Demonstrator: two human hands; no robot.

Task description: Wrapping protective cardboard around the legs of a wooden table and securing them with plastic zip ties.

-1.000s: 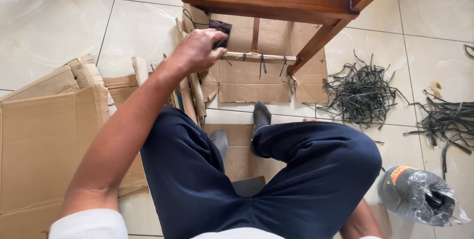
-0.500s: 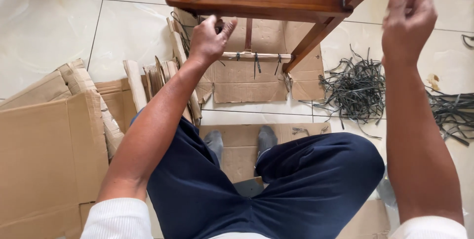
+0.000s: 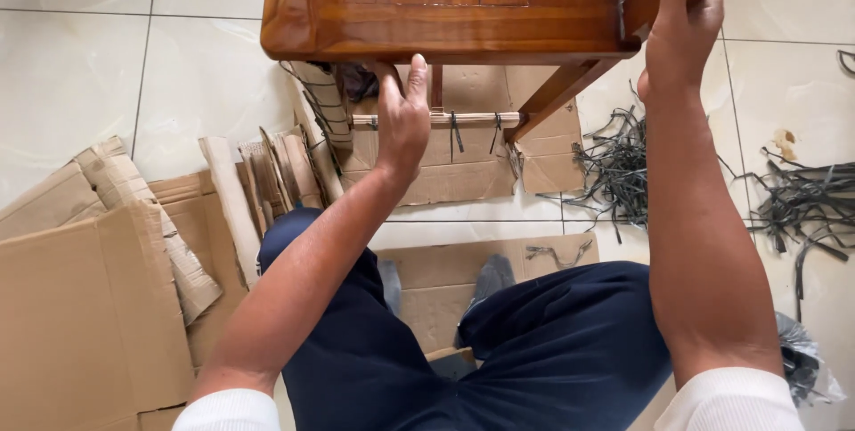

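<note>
A varnished brown wooden chair stands on the tiled floor in front of me, seen from above. My left hand reaches under its front edge, fingers curled up against the underside of the seat. My right hand grips the chair's right side rail. Below the seat, a cardboard-wrapped rung is bound with black ties. A dark cloth lies tucked under the seat's left corner, just left of my left hand. My legs in dark blue trousers are crossed below.
Flattened cardboard sheets and folded strips lie at the left. More cardboard lies under the chair. Piles of cut black straps spread at the right. A plastic-wrapped roll sits at bottom right.
My left hand let go of the dark cloth and moved to the seat's front edge. My right hand rose into view and took hold of the chair's right side.
</note>
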